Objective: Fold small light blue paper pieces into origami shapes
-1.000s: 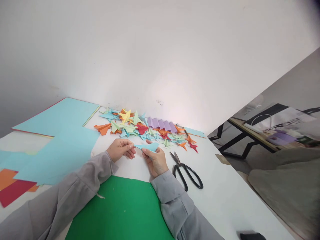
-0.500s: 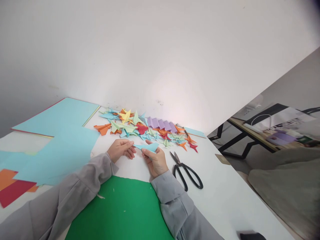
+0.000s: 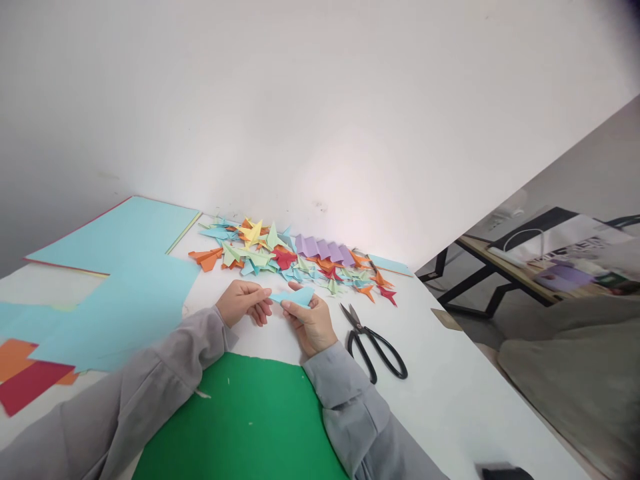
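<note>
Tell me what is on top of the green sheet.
Small pale scraps show on the green sheet. The left sleeve and right sleeve block its sides; anything there is hidden.

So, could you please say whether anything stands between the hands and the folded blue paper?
Nothing visible does: the left hand pinches the folded blue paper by its narrow tip, the right hand by its wider part.

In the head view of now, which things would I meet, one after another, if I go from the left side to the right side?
Red paper sheet → left hand → right hand → black-handled scissors → small tan piece at the table's edge → white bag with dark print.
</note>
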`<state>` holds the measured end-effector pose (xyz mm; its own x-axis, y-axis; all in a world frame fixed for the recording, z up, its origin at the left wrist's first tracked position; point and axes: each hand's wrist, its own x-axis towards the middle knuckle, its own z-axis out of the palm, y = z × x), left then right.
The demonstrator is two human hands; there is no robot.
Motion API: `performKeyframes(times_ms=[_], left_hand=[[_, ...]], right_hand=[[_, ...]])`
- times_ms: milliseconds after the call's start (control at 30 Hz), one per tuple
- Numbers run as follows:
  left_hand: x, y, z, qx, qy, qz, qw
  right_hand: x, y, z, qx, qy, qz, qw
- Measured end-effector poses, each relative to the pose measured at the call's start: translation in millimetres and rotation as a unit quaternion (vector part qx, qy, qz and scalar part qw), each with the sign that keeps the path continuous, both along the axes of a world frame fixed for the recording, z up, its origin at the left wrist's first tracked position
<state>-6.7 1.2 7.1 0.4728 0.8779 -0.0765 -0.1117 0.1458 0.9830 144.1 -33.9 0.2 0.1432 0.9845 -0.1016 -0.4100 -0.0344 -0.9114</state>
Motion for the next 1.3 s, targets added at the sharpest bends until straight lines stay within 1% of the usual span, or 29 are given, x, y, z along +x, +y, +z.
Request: performKeyframes(times_ms=[133, 233, 300, 500, 600, 733, 800, 867, 933, 1067, 1167, 1233, 1300], left_hand=[[0.6, -1.9, -0.1, 0.046, 0.029, -0.026, 0.998], [0.4, -2.3, -0.7, 0.038, 0.041, -0.047, 0.997], [0.4, -2.7, -0.5, 0.026, 0.044, -0.043, 0.998], [1.7, -4.9, 3.4, 0.01, 0.037, 0.0, 0.999], [2.5, -4.5, 3.0, 0.007, 0.026, 0.003, 1.0], [2.7, -2.5, 0.4, 0.006, 0.028, -0.011, 1.0], [2.1, -1.9, 0.7, 0.008, 0.035, -0.03, 0.999], [1.5, -2.0, 1.9, 0.009, 0.041, -0.049, 0.998], [1.3, -2.8, 3.1, 0.007, 0.044, -0.054, 0.998], [3.4, -5.2, 2.7, -0.002, 0.043, -0.029, 0.999], [6.0, -6.9, 1.1, 0.014, 0.059, 0.006, 0.998], [7.3, -7.6, 0.6, 0.027, 0.067, 0.03, 0.997], [8.0, -7.9, 0.8, 0.035, 0.07, 0.042, 0.996]], right_hand=[[-1.6, -1.7, -0.5, 0.015, -0.038, 0.025, 0.999], [-2.4, -2.5, -1.2, 0.011, -0.054, 0.029, 0.998], [-2.6, -2.5, -1.5, 0.011, -0.057, 0.026, 0.998], [-1.9, -2.1, -0.9, 0.028, -0.048, 0.028, 0.998], [-1.9, -1.8, -0.6, 0.034, -0.054, 0.026, 0.998], [-3.7, -2.0, 0.1, 0.034, -0.065, 0.021, 0.997], [-4.9, -2.7, 0.9, 0.028, -0.07, 0.021, 0.997], [-5.2, -3.4, 1.7, 0.023, -0.07, 0.027, 0.997], [-4.3, -3.9, 2.4, 0.024, -0.064, 0.039, 0.997], [-0.7, -3.8, 3.2, 0.03, -0.02, 0.069, 0.997], [-1.1, -3.3, 2.6, 0.033, 0.0, 0.066, 0.997], [-3.7, -3.1, 1.1, 0.043, -0.024, 0.047, 0.998], [-6.4, -2.6, -0.7, 0.054, -0.068, 0.022, 0.996]])
